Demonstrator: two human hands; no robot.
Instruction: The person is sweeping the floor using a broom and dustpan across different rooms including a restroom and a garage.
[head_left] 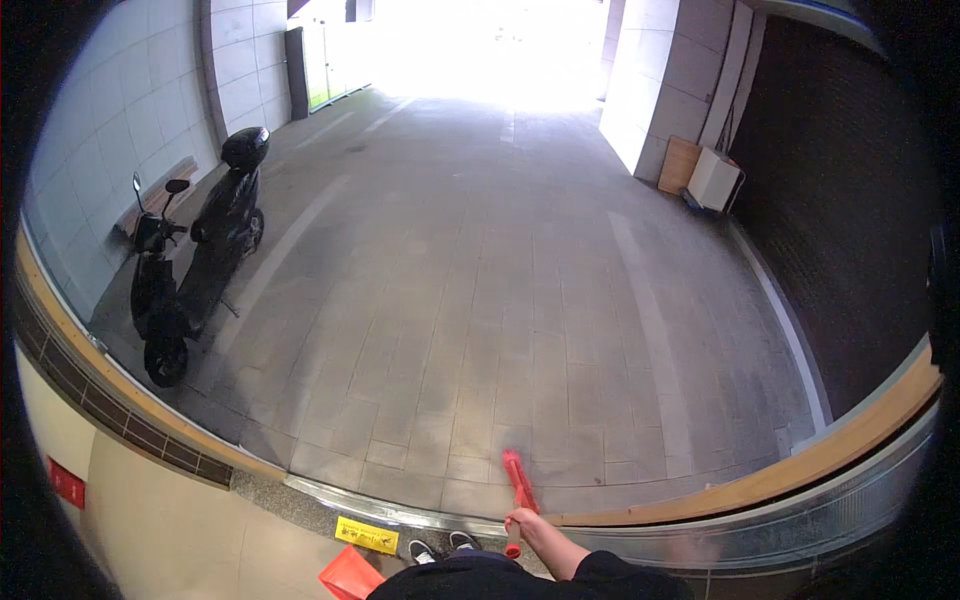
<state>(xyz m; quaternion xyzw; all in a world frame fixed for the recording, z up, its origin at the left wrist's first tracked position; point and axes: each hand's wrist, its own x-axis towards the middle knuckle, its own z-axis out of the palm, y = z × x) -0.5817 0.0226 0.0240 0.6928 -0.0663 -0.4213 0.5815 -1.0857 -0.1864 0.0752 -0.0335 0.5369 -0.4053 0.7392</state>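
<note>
My right hand (527, 523) is closed around the handle of a red broom (518, 480) whose head points forward over the grey paved floor just past a metal door threshold (400, 512). A red dustpan (350, 576) shows at the bottom edge, left of my shoes (440, 547). My left hand is hidden, so I cannot tell whether it holds the dustpan.
A black scooter (190, 255) is parked at the left along a tiled wall. A white box (714, 178) and a wooden board (678, 165) lean at the far right wall. A yellow sticker (367, 535) lies on the floor. Bright daylight fills the far opening.
</note>
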